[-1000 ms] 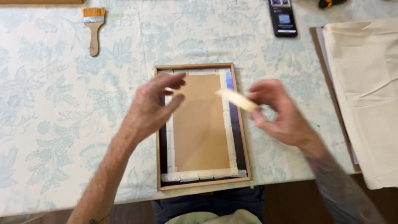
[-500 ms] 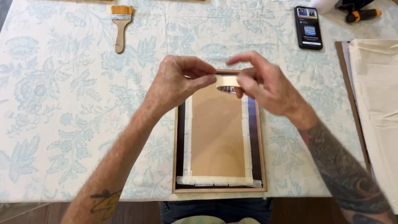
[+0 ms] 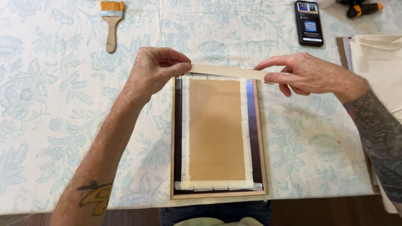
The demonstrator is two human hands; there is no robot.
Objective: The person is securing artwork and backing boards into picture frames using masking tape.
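A wooden picture frame (image 3: 260,138) lies face down on the table, its brown backing board (image 3: 215,129) edged with strips of cream masking tape. My left hand (image 3: 153,71) pinches one end of a long strip of tape (image 3: 228,71) stretched across the frame's far edge. My right hand (image 3: 303,74) grips the other end; whether a tape roll sits under its fingers I cannot tell. The strip hangs just above the top of the board.
A floral tablecloth (image 3: 54,109) covers the table. A paintbrush (image 3: 111,23) lies at the far left, a phone (image 3: 308,22) at the far right beside an orange-and-black tool (image 3: 362,9). Cream cloth (image 3: 379,67) on a board lies at the right edge.
My hands were close together over the frame's top; they have drawn apart, pulling the tape out into a long strip across the far edge.
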